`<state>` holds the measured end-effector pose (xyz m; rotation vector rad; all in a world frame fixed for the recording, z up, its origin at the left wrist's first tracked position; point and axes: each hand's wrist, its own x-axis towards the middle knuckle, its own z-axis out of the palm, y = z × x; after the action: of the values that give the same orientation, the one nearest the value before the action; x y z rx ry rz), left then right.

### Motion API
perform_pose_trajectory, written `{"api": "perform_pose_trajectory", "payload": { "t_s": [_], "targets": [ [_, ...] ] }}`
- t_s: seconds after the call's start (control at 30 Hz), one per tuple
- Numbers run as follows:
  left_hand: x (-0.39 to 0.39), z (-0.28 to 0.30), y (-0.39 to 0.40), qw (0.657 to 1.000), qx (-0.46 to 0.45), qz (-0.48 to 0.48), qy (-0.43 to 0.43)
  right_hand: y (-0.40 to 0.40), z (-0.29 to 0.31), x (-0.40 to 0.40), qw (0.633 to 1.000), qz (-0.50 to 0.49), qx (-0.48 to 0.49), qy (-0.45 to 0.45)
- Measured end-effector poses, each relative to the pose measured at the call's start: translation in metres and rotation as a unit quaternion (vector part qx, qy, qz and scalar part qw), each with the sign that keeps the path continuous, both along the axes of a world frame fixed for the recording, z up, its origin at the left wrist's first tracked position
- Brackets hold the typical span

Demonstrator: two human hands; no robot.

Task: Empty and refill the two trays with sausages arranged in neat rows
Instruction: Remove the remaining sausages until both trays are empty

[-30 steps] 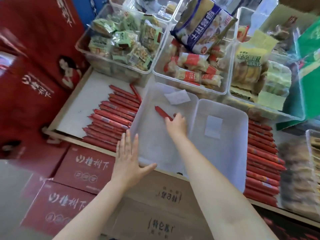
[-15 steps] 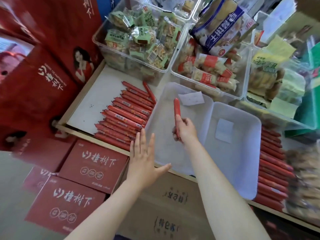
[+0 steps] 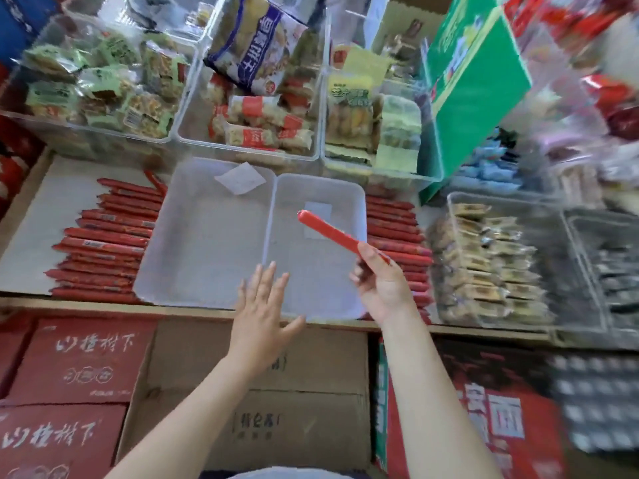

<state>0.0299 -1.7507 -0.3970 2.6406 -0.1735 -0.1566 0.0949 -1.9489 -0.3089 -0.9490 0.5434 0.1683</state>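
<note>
Two clear plastic trays stand side by side on the shelf, the left tray (image 3: 193,250) and the right tray (image 3: 349,198), each holding only a paper slip. My right hand (image 3: 382,288) grips one red sausage (image 3: 328,233) by its near end, raised over the right tray and pointing up-left. My left hand (image 3: 262,302) hovers flat with spread fingers over the trays' front edge. A pile of red sausages (image 3: 107,243) lies on the shelf left of the trays. Another pile of sausages (image 3: 397,236) lies to their right.
Clear bins of wrapped snacks (image 3: 103,88) line the back of the shelf, with a green carton (image 3: 473,84) at the back right. A bin of small packets (image 3: 491,261) stands at the right. Red boxes (image 3: 79,361) and a brown carton (image 3: 276,409) sit below the shelf edge.
My right hand lifted the sausage out of the left tray and carried it right, over the right tray. My left hand stayed flat at the front edge. The view shifted right.
</note>
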Motion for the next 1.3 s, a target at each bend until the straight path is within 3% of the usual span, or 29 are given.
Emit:
{"api": "perform_pose_trajectory", "payload": {
  "t_s": [0.13,0.2,0.27,0.33,0.47,0.5,0.57,0.67,0.93,1.13,1.3],
  "targets": [
    [-0.004,-0.011,-0.048,0.999,0.008,-0.04,-0.011,-0.072,-0.001,-0.012,0.999,-0.025,-0.03,0.0],
    [-0.005,-0.016,-0.061,1.0,-0.024,-0.012,0.002,-0.099,-0.002,-0.013,0.991,-0.03,-0.132,0.007],
    [-0.004,-0.021,-0.066,0.999,-0.047,0.024,0.014,-0.118,-0.005,-0.011,0.952,0.007,-0.306,0.002],
    [-0.003,-0.023,-0.069,0.998,-0.038,0.042,0.02,-0.132,-0.013,-0.006,0.858,0.09,-0.506,-0.031],
    [-0.002,-0.024,-0.071,0.998,-0.028,0.049,0.025,-0.143,-0.05,0.013,0.606,0.231,-0.754,-0.103],
    [-0.002,-0.024,-0.071,0.998,-0.029,0.051,0.029,-0.141,-0.064,0.016,0.559,0.239,-0.785,-0.115],
    [-0.001,-0.023,-0.071,0.997,-0.035,0.057,0.039,-0.136,-0.087,0.017,0.517,0.25,-0.807,-0.134],
    [0.001,-0.019,-0.073,0.995,-0.046,0.067,0.061,-0.129,-0.109,0.009,0.502,0.305,-0.799,-0.128],
    [0.002,-0.01,-0.075,0.99,-0.051,0.089,0.1,-0.128,-0.127,-0.028,0.537,0.35,-0.756,-0.133],
    [0.003,-0.003,-0.076,0.99,-0.042,0.095,0.1,-0.131,-0.131,-0.027,0.48,0.388,-0.772,-0.152],
    [0.003,0.001,-0.079,0.989,-0.042,0.103,0.096,-0.117,-0.133,-0.037,0.493,0.375,-0.775,-0.127]
  ]
}}
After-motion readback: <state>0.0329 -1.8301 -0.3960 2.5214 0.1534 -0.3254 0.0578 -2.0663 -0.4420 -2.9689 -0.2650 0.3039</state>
